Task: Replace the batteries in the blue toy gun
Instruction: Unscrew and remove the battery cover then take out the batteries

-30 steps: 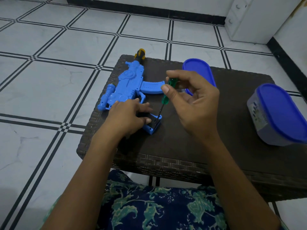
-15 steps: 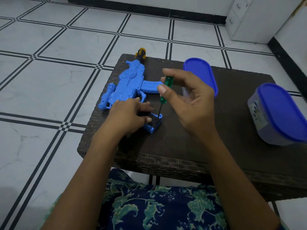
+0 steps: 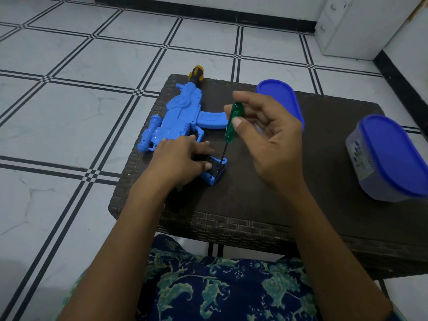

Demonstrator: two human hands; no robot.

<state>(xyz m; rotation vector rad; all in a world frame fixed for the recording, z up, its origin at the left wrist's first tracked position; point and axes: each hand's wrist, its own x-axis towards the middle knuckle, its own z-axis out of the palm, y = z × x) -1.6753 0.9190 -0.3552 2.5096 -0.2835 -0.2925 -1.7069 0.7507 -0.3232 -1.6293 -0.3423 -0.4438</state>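
1. While the head view is scanned, the blue toy gun [image 3: 183,117] is seen lying flat on the left part of the dark woven table [image 3: 301,181], with its muzzle to the far side and its grip end pointing near.
2. The grip is pinned down by the left hand [image 3: 178,161], whose fingers are laid fairly straight over it and wrapped round nothing.
3. A green-handled screwdriver [image 3: 232,122] is pinched between the thumb and fingertips of the right hand [image 3: 271,140], high on the handle, with the shaft slanting down.
4. The tip is set against the black battery cover [image 3: 216,169] at the butt of the grip; whether it is seated in a screw head cannot be told.
5. The step is judged to be the loosening of the cover screw. It is best done with the shaft lined up with the screw, downward pressure applied as the handle is rolled, and the gun braced against spinning.
6. A slipped tip or a lost screw is to be guarded against. A blue lid [image 3: 280,100] and a lidded tub [image 3: 391,158] are noted to the right.
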